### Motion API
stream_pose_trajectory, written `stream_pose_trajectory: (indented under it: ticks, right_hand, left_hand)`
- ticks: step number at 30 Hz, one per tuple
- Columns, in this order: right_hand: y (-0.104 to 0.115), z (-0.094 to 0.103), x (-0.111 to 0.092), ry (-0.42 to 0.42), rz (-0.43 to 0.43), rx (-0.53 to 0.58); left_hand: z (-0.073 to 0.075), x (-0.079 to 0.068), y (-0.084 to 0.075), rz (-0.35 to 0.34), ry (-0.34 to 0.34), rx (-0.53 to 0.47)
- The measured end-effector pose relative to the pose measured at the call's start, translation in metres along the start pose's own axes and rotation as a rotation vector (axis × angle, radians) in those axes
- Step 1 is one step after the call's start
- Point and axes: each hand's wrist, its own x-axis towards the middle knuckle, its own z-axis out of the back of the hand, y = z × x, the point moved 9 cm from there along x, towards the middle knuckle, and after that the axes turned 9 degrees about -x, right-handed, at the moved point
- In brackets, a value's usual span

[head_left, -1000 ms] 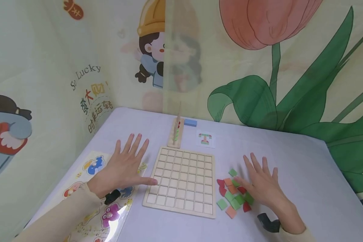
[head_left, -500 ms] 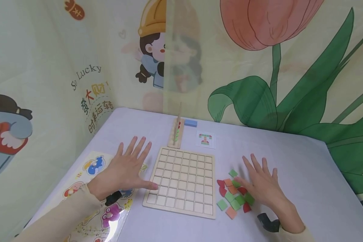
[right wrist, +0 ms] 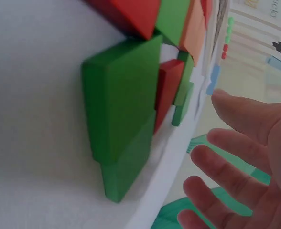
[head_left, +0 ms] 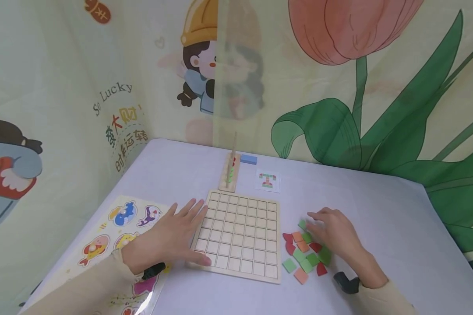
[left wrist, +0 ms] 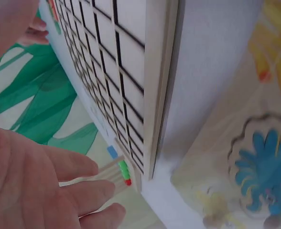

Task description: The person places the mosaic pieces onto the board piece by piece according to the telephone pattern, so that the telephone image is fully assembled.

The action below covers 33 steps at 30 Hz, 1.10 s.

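Observation:
A wooden grid board lies mid-table, its squares bare. My left hand is at the board's left edge, fingers extended, the thumb overlapping its near left corner in the head view. In the left wrist view the fingers point along the board's side frame. To the board's right is a loose pile of small flat blocks: green squares, orange squares and red rounded-edge pieces. Above the pile's far right side is my right hand, fingers loosely bent, with nothing in its grasp.
Behind the board stands a wooden peg stand with red and green beads, beside a blue block. A pattern card shows a T-like figure. At left, a cartoon sticker sheet lies under my left forearm. Printed curtains enclose the table.
My left hand has come down and slightly right to the board's left edge. My right hand has turned inward over the blocks, its spread fingers now bent. Board and blocks stay put.

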Motion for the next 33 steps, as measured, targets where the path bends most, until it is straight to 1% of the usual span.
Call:
stream_pose_trajectory:
  ticks: [2, 4, 8, 12, 18, 24, 33]
  right_hand:
    - [0.0, -0.005, 0.003, 0.03, -0.021, 0.003]
    - [0.001, -0.009, 0.005, 0.052, -0.03, 0.0]
    - [0.002, -0.015, 0.008, 0.08, -0.017, -0.023]
    - [0.002, -0.021, 0.01, 0.117, -0.01, -0.018]
    - [0.002, -0.026, 0.011, 0.142, -0.018, 0.02]
    - [0.002, -0.027, 0.011, 0.154, -0.027, 0.076]
    - [0.004, -0.025, 0.011, 0.121, -0.002, 0.075]
  left_hand:
    - [-0.004, 0.0, -0.003, 0.002, 0.019, -0.016]
    - [-0.01, -0.001, -0.004, 0.012, 0.043, -0.008]
    - [-0.019, -0.002, -0.007, 0.04, 0.089, 0.01]
    - [-0.024, -0.003, -0.007, 0.051, 0.107, 0.044]
    - [-0.027, -0.004, -0.009, 0.034, 0.105, 0.097]
    - [-0.027, -0.004, -0.011, 0.023, 0.092, 0.133]
    - [-0.028, -0.003, -0.011, 0.023, 0.077, 0.153]
